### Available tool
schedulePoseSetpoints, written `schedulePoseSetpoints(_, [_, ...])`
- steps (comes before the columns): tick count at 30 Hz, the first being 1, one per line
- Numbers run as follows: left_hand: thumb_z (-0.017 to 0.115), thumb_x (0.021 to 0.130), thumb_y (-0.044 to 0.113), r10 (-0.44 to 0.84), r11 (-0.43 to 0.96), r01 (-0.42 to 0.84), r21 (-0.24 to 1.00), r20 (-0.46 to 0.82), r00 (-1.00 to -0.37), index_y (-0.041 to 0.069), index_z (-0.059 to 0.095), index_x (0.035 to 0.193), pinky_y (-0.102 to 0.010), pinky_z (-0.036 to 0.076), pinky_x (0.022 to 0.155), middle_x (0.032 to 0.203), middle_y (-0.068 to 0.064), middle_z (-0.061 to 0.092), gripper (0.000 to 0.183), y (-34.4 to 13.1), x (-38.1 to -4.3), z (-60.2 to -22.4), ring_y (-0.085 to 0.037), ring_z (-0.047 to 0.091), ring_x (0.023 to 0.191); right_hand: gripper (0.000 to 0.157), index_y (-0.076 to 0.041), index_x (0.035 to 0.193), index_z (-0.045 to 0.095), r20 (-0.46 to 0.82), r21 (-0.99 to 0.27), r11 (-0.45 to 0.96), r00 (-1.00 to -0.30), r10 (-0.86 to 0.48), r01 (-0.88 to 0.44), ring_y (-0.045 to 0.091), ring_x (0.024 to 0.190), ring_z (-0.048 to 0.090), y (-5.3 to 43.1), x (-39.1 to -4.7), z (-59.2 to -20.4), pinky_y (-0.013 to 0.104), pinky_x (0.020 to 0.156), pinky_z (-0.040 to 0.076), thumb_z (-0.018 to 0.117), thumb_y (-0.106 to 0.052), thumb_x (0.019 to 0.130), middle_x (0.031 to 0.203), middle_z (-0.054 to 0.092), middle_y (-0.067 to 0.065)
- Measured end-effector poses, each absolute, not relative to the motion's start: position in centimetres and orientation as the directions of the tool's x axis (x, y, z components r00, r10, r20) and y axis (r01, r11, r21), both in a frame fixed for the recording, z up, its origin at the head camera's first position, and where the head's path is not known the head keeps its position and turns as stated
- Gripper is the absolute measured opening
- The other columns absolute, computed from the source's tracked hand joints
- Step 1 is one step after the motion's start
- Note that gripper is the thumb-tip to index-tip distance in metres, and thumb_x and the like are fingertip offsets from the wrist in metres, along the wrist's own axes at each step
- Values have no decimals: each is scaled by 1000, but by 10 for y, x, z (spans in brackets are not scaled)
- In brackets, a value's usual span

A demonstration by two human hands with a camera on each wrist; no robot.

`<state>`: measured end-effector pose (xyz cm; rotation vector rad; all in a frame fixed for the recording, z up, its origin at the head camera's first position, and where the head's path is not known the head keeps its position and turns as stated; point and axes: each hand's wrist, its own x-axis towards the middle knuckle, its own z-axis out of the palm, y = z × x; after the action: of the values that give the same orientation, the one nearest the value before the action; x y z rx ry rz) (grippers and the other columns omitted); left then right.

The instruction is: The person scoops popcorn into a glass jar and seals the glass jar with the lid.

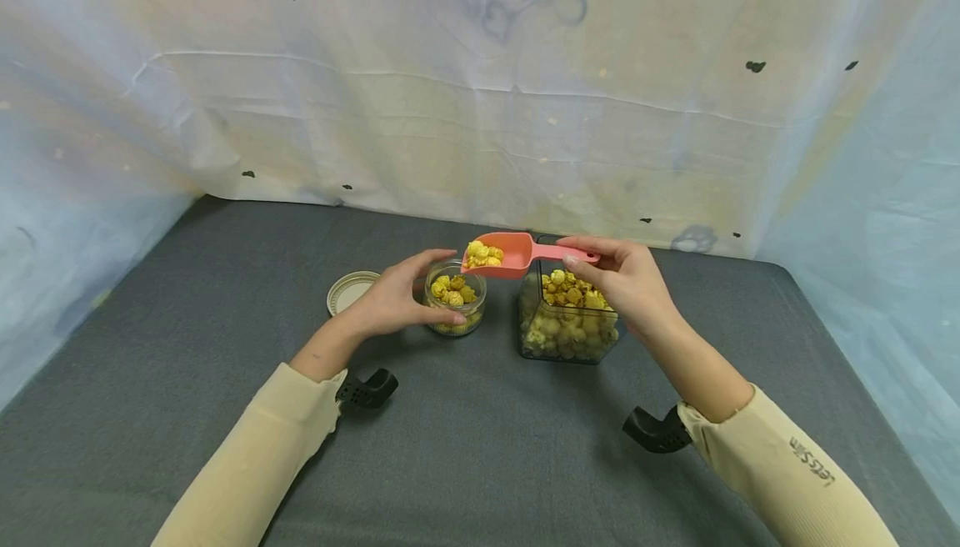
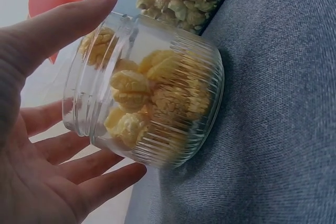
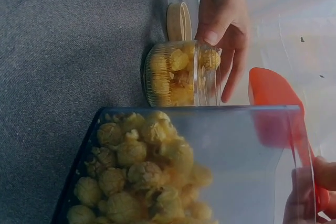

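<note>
My left hand (image 1: 397, 297) curves round a ribbed glass jar (image 2: 205, 114), thumb near its mouth and fingers along the far side. Yellow popcorn (image 2: 131, 90) partly fills the jar, which stands upright on the table. My right hand (image 1: 618, 276) pinches the handle of a coral-pink scoop (image 1: 517, 253), held above and between the containers. Several popcorn pieces (image 1: 483, 253) lie in the scoop, whose front lip overlaps the jar's rim in the head view. Below my right hand stands a clear, dark-tinted square container (image 1: 570, 347) with more popcorn (image 3: 142, 177) inside.
A round, pale jar lid (image 1: 351, 288) lies on the table behind my left hand. The dark grey cloth-covered table (image 1: 480, 447) reaches back to a pale hanging sheet (image 1: 450, 138). Black wrist mounts (image 1: 367, 388) stick out from both sleeves.
</note>
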<state>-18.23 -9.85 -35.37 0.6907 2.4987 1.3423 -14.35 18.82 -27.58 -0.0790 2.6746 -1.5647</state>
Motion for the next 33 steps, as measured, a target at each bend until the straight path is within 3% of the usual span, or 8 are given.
schedulePoseSetpoints(13, [82,77,29,499,476,300,827,27,-866,16,36,147,-54,41,105,150,-12,38,86,-99,-182,-358,-38,39,135,31,-9,124,65,-27,-849,528,-996,-80,-20,14,67,40,187,-144,-277,27,55,35,62,-20,95,95,59,4])
schedulePoseSetpoints(21, [81,78,26,513,469,293,833,13,-858,13,35,147,-52,44,102,150,-13,37,84,-98,-184,-357,-39,37,136,31,-10,124,66,-39,-833,553,-996,-82,-13,14,68,42,186,-145,-277,26,56,36,62,-21,95,95,60,8])
schedulePoseSetpoints(33, [81,79,27,520,500,309,809,5,-854,15,35,147,-51,47,94,146,-14,43,83,-99,-185,-354,-38,45,128,31,-11,124,65,-63,-821,571,-993,-99,-5,22,72,46,183,-147,-277,26,57,37,61,-21,95,104,63,17])
